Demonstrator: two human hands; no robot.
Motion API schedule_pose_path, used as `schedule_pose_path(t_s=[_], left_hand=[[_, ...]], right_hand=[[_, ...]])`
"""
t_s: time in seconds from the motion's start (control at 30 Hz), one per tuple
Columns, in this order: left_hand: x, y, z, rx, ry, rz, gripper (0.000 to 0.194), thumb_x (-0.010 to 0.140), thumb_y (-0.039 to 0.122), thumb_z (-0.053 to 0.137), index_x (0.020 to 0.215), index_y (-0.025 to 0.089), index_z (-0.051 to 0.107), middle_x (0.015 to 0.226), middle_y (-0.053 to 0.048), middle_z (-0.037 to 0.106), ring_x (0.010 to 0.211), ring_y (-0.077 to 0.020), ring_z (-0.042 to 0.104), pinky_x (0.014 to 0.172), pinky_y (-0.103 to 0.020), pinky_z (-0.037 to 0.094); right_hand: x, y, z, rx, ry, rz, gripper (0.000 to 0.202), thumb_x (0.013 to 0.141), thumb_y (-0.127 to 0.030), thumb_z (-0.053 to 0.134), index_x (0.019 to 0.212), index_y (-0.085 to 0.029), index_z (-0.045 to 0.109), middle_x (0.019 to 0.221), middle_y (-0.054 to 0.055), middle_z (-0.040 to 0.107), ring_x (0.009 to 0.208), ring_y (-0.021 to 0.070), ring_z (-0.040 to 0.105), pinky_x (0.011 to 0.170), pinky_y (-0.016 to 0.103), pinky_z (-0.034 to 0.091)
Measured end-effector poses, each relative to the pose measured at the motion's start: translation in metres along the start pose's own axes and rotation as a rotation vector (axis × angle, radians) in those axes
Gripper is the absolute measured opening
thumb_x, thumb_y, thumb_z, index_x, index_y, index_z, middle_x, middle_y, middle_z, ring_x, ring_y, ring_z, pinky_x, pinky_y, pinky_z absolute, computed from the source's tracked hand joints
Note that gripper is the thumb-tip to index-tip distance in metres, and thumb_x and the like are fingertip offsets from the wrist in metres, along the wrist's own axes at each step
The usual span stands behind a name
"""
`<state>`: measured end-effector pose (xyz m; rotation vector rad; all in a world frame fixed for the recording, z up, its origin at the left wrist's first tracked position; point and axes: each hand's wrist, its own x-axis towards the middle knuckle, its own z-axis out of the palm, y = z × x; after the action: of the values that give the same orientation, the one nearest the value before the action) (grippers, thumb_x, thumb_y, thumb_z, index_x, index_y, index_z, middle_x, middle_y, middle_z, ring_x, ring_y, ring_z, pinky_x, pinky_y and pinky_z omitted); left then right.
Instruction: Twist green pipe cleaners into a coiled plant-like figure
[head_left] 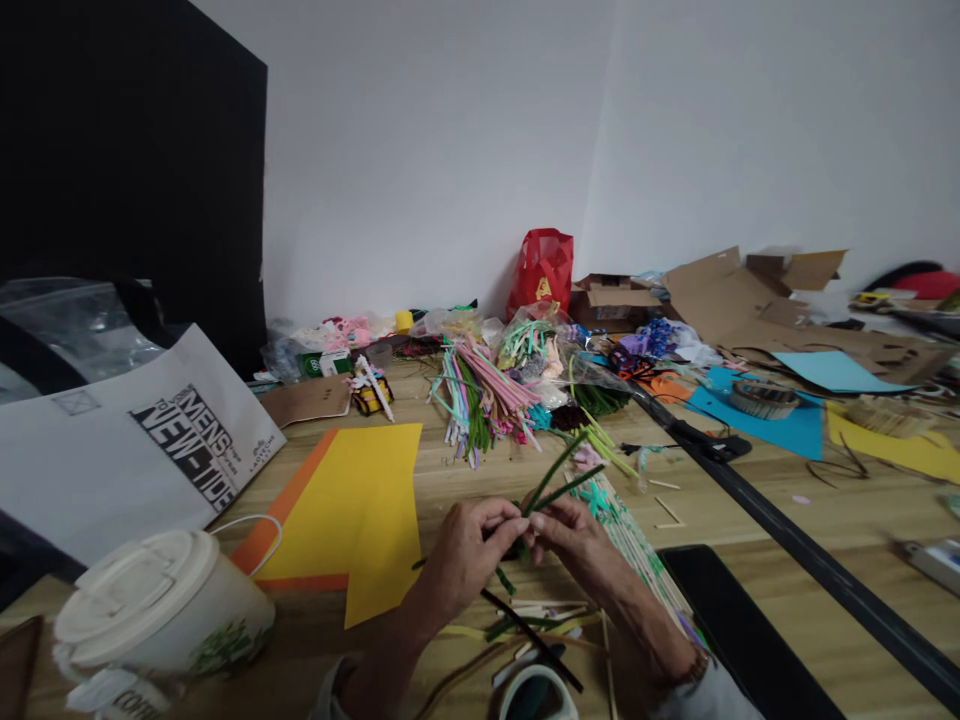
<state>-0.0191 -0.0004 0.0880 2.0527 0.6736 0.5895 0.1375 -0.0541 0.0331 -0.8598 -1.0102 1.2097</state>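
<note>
Green pipe cleaners (556, 474) stick up in a V from between my fingertips, near the middle of the head view. My left hand (471, 545) pinches them at the base, thumb against forefinger. From the other side my right hand (583, 545) closes on the same spot, its fingertips touching those of the left. A short green piece dangles below the hands. Under my wrists lie a dark brown strip (534, 640) and several loose pipe cleaners and thin sticks. Just behind my right hand is a bundle of green-and-white sticks (626, 540).
Bunched pipe cleaners (491, 390) lie ahead. Yellow paper (382, 500), a lidded pot (161, 600) and a white bag (150, 440) stand left. A cup (536, 695) sits close in front. To the right are a black phone (742, 630) and a long black bar (795, 550).
</note>
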Motion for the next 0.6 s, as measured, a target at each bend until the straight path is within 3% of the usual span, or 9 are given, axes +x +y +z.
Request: schedule_pose_path(t_s=[0.13,0.27,0.6], left_hand=[[-0.002,-0.004,0.007,0.471,0.22,0.124,0.019,0.088,0.022,0.046,0.083,0.019,0.064,0.072,-0.001,0.068,0.063,-0.0142,0.06,0.06,-0.024,0.039],[-0.006,-0.008,0.01,0.784,0.254,0.299,0.019,0.09,0.018,0.044,0.081,0.02,0.06,0.073,-0.002,0.065,0.066,-0.0159,0.06,0.061,-0.026,0.039],[-0.007,-0.013,0.012,1.051,0.288,0.461,0.014,0.087,0.016,0.048,0.098,0.017,0.057,0.082,-0.004,0.06,0.077,-0.0206,0.056,0.061,-0.031,0.041]], right_hand=[[0.001,-0.001,0.001,-0.006,0.049,0.012,0.026,0.075,-0.043,0.069,0.077,-0.017,0.066,0.064,-0.001,0.059,0.057,0.0106,0.053,0.051,0.021,0.044],[0.001,0.002,0.001,-0.04,0.077,0.008,0.029,0.075,-0.044,0.07,0.071,-0.016,0.065,0.063,0.0,0.059,0.054,0.0103,0.053,0.05,0.021,0.044],[0.002,0.003,0.003,-0.013,0.146,0.026,0.029,0.072,-0.043,0.071,0.063,-0.016,0.066,0.059,0.0,0.06,0.05,0.0098,0.053,0.049,0.022,0.043]])
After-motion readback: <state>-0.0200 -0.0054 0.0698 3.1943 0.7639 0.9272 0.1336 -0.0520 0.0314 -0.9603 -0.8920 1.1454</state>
